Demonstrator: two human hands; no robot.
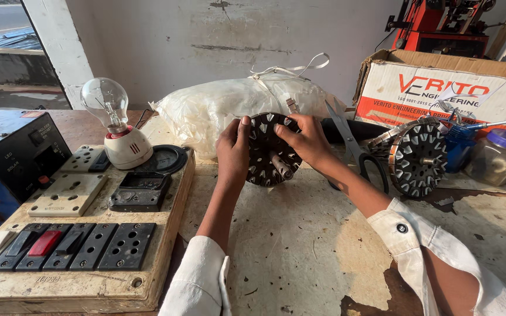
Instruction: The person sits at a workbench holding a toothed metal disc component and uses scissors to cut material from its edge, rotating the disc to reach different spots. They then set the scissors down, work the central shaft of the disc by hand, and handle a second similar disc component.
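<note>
- Left hand (233,146) clasped around the left rim of a round dark motor stator (272,150), fingertips curled over its edge.
- Right hand (307,138) gripping the stator's upper right rim, thumb pressed on its slotted face.
- Stator held upright on edge, lower rim at or just above the worn tabletop (300,246), short shaft poking out of its centre toward the camera.
- Directly behind the stator: a bulging clear plastic bag (218,108), tied at the top with a white strip.
- Just right of the stator: black-handled scissors (355,149), lying partly behind the right forearm.
- Farther right of the stator: a second slotted stator (418,159), standing on edge, with a small blue bottle (457,149) and a clear jar with a purple lid (502,155) beside it.
- Behind that second stator: a cardboard box (440,88) with red lettering.
- Left of the held stator: a wooden test board (83,281) carrying switches, sockets and a round dial meter (164,159).
- On the board's far end, well left of the stator: a clear light bulb (108,102) in a white holder.
- Left of the board: a dark blue metal unit (7,164).
</note>
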